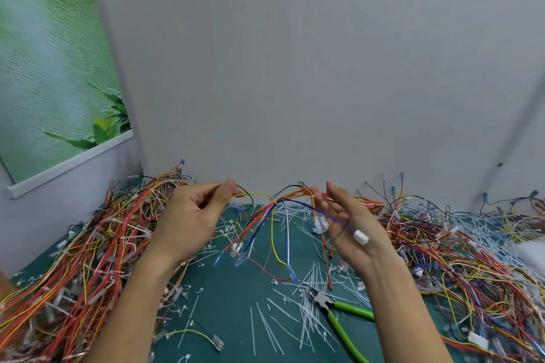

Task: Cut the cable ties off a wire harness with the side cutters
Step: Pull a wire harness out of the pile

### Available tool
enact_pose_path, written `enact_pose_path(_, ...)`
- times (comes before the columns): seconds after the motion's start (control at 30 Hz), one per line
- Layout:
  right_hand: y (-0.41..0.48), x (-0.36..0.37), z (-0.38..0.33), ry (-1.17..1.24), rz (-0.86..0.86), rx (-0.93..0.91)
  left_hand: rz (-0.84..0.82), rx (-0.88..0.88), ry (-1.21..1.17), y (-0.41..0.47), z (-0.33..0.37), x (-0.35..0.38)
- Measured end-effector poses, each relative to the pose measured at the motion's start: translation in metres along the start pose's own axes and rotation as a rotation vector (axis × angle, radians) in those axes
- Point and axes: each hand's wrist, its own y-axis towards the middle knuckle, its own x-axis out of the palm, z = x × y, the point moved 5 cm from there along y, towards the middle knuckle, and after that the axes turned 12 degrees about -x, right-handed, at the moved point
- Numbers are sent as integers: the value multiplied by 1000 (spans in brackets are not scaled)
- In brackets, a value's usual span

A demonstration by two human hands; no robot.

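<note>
Head view, left hand [191, 221]: raised above the surface, back toward the camera, thumb and forefinger pinched on a yellow strand [259, 194] of the wire harness.
Head view, right hand [354, 224]: raised level with the left hand and well apart from it, palm turned inward, fingers curled round the harness's red and orange bundle, thumb straight up.
Wire harness [277, 206]: strung in the air between the two hands; strands gathered at one spot midway, then fanning downward in red, yellow, blue and white, with the ends dangling near the surface.
Tie at the gathering spot: too small to make out.
White connector [361, 236]: on a purple strand, lying against the right palm.
Side cutters [326, 302]: flat on the surface below the right hand, held by neither hand, green handles running toward the right forearm.
Cut cable ties [303, 318]: white strips scattered beneath both hands, thickest beside the cutter head.
Surface [230, 303]: dark green, showing between the forearms.
Left wire pile [88, 244]: heaped outside the left hand, mostly red, orange and yellow.
Right wire pile [472, 259]: heaped outside the right hand, mixed colours.
Wall [295, 68]: grey, behind both hands.
Poster [44, 68]: green leafy print, high and beyond the left hand.
</note>
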Motion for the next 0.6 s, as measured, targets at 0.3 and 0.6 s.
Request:
enact_pose_path(0.3,7,-11,-3,76,62,-63,511,118,-218,1,1,-32)
enact_pose_path(0.6,3,3,11,169,-60,6,99,53,-348,3,4,-14)
